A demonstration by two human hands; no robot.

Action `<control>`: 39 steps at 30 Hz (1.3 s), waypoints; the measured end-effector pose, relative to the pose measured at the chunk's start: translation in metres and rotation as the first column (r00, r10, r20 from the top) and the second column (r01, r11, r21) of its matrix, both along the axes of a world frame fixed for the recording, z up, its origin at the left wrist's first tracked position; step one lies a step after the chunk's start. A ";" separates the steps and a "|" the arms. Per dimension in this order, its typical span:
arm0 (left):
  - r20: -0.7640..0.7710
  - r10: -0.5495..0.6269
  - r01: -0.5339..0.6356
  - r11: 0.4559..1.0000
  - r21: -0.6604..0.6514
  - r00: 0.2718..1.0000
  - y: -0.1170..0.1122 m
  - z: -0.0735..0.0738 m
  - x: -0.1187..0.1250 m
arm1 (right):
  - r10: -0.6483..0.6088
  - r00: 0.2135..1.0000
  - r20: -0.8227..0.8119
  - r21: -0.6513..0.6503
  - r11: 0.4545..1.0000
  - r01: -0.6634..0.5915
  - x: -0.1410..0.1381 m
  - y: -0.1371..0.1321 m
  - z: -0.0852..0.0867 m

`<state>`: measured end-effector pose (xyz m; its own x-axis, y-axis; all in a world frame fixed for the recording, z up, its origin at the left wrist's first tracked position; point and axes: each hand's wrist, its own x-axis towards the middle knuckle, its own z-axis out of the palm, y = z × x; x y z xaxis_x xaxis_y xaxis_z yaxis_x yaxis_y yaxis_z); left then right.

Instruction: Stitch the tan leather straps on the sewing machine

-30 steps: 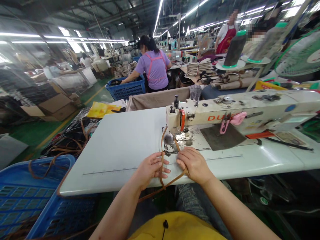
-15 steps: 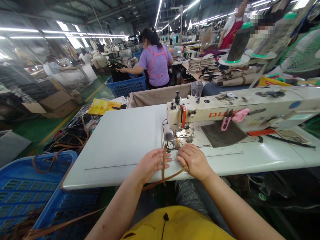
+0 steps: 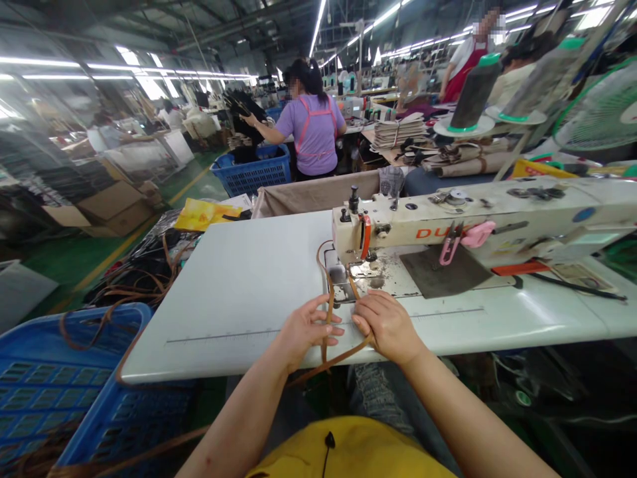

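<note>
A narrow brown strap (image 3: 346, 350) runs from under the sewing machine's presser area down to my right hand (image 3: 387, 326). My right hand is closed on it, thumb against curled fingers, at the table's front edge. Left of the needle, another length of the strap arcs out from behind the machine head and passes down across the fingers of my left hand (image 3: 309, 330). Those fingers are stretched and apart, touching the strap without closing around it. The sewing machine (image 3: 398, 229) stands on the white table (image 3: 249, 279). Its needle is hard to make out.
A blue basket (image 3: 107, 372) holding brown straps stands at the left. Pink-handled thread snips (image 3: 450, 247) hang on the machine body. A dark thread cone (image 3: 472, 93) and a green fan (image 3: 602, 106) are at right. A co-worker in purple (image 3: 313, 129) stands ahead by another basket.
The strap length left of the needle now bows out in a wider loop. My hands have barely shifted. The co-worker ahead has raised dark material above the basket.
</note>
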<state>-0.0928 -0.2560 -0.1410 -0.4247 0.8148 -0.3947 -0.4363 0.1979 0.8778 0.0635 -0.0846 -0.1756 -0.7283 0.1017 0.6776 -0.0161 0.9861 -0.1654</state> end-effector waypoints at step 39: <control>-0.406 -0.528 0.479 0.849 -0.223 0.746 -0.019 0.015 0.014 | -0.009 1.000 0.024 -0.020 1.000 0.009 0.001 -0.001 0.000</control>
<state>-0.0786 -0.2750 -0.1264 -0.1091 0.9268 -0.3593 0.1750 0.3737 0.9109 0.0643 -0.0852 -0.1753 -0.7432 0.1218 0.6579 -0.0032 0.9826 -0.1855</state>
